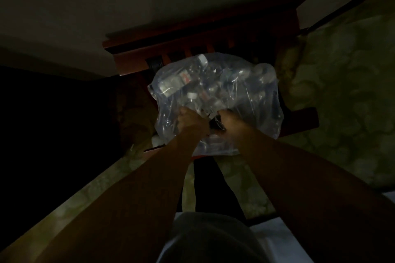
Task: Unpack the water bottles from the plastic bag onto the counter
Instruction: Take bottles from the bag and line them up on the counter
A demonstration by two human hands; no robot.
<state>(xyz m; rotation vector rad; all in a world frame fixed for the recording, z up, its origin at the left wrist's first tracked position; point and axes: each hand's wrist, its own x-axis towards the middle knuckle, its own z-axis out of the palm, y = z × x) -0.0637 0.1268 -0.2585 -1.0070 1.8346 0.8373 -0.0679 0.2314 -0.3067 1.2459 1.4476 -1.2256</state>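
Note:
A clear plastic bag [252, 100] full of several water bottles rests on a dark red wooden counter [205, 34] in the middle of the dim head view. One bottle with a white cap [183, 77] lies at the bag's upper left. My left hand [189, 120] grips the bag's near edge, fingers closed on the plastic. My right hand [229, 123] holds the bag's mouth just beside it, a dark gap between the two hands. The bottles deeper in the bag are blurred.
A green patterned cushion or bedding [346, 96] lies at the right, more of it along the lower left [89, 194]. The wooden piece has a raised back rail [213, 13] against a pale wall. A small white object [157, 140] sits left of the bag.

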